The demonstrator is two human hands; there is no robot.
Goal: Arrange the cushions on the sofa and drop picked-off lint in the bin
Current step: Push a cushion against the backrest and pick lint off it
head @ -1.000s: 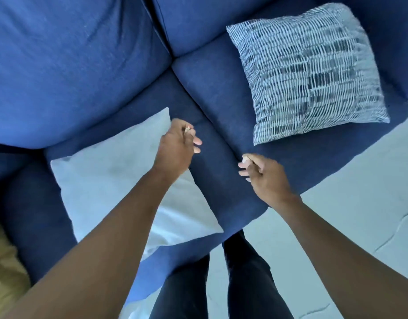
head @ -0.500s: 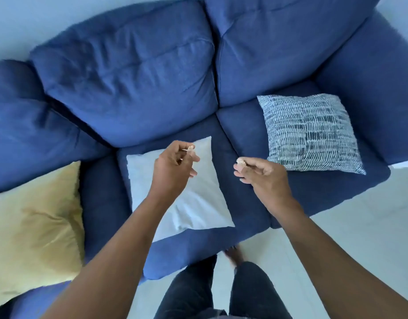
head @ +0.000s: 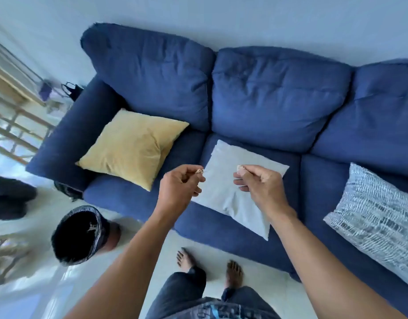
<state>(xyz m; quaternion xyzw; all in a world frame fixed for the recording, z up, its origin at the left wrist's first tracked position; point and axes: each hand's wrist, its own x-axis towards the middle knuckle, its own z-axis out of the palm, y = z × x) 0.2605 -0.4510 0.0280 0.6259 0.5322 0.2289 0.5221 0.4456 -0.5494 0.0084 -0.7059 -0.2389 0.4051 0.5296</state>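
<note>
Holding lint in both hands: left hand [head: 178, 189] fingers pinch a tan lint tuft [head: 199, 171], right hand [head: 260, 187] fingers pinch a pale bit [head: 239, 167]. I judge the bin [head: 80, 234] lies down-left on the floor, nearer my left hand.

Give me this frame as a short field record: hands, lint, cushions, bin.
left hand: raised over the sofa front, pinching a lint bit
right hand: raised over the white cushion, pinching a pale lint piece
yellow cushion: on the left seat, leaning toward the armrest
white cushion: flat on the middle seat
patterned cushion: on the right seat
bin: black-lined, on the floor left of the person, near the sofa's front left corner
lint dropped: not yet
</note>
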